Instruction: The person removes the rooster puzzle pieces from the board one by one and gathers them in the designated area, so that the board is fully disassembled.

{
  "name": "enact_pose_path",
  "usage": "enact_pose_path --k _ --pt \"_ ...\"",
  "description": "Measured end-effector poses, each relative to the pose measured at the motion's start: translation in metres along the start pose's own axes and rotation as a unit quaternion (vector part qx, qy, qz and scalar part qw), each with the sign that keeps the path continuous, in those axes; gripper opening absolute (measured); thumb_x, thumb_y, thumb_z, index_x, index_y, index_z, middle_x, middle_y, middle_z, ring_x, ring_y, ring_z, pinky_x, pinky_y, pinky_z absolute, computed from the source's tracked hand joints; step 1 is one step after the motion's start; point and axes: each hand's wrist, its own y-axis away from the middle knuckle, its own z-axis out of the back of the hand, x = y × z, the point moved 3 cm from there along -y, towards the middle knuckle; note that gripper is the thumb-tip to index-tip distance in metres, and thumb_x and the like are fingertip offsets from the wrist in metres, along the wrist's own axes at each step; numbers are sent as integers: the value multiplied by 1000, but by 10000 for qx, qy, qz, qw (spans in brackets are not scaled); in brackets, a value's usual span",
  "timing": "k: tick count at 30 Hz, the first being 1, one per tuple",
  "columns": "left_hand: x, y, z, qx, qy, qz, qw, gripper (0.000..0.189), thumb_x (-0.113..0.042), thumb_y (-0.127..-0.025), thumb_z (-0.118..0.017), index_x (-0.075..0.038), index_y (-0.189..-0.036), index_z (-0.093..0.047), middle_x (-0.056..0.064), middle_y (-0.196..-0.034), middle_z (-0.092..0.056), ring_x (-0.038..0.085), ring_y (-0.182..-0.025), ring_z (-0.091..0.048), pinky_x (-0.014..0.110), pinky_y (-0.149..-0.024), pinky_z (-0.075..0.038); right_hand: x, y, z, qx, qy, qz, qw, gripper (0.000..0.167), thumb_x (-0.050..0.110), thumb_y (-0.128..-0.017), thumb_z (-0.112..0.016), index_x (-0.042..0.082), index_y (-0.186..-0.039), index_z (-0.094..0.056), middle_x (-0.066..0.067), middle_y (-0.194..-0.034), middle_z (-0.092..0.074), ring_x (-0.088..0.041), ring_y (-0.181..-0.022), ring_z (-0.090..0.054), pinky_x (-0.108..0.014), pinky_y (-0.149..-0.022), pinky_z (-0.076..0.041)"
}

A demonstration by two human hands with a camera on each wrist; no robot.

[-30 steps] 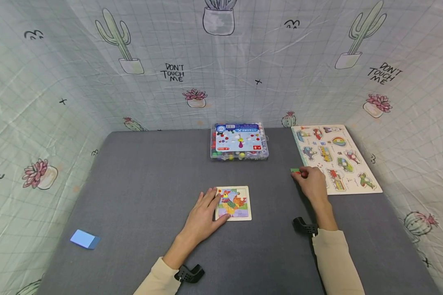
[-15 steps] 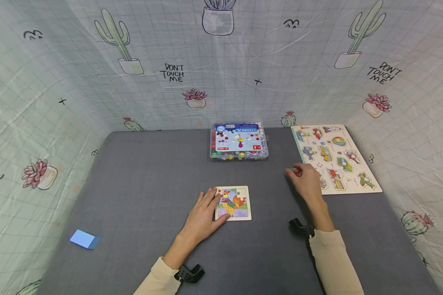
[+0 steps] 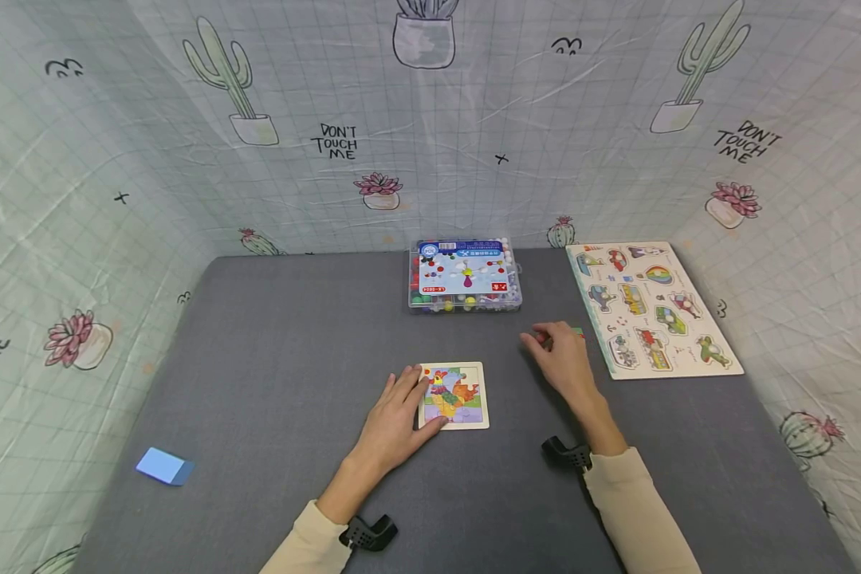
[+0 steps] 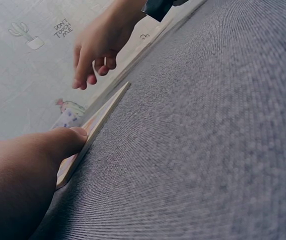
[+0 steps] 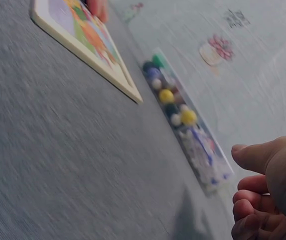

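Worktop [image 3: 294,343]: grey woven-fabric surface. Rooster jigsaw puzzle [image 3: 462,396]: flat, sq., pale wood-look frame, on worktop nr ctr. L hand [image 3: 395,418]: fingers extended, slightly spread, resting on puzzle's L edge; no grip. R hand [image 3: 563,359]: raised off worktop, fingers loosely curled, thumb apart, nothing held. Sm. green-and-red piece [image 3: 579,332]: partly hidden behind R hand. Vehicle picture board [image 3: 653,311]: rect., pale, flat, at R. Box [image 3: 466,271]: clear plastic, rect., print on top; contents incl. yellow, green & white balls [image 5: 188,117]. Block [image 3: 163,465]: blue, smooth-faced, far L.
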Motion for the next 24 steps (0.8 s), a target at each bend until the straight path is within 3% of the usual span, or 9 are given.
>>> enact_pose_path --k 16,24 --pt "-2 0 1 45 174 195 9996 73 -48 -86 -76 1 -137 -58 20 -151 -49 34 -144 -44 53 -119 -33 38 18 -35 573 -205 602 9963 23 17 -91 -75 0 -106 -74 -9 -85 -62 -14 -70 -54 -30 -64 -47" --pt "-2 -1 0 -19 119 131 9998 73 -48 -86 -75 1 -137 -58 21 -150 -50 35 -143 -46 54 -118 -34 53 28 -49 947 -196 777 9923 18 15 -91 -74 3 -105 -75 -6 -86 -62 -11 -71 -54 -27 -64 -48"
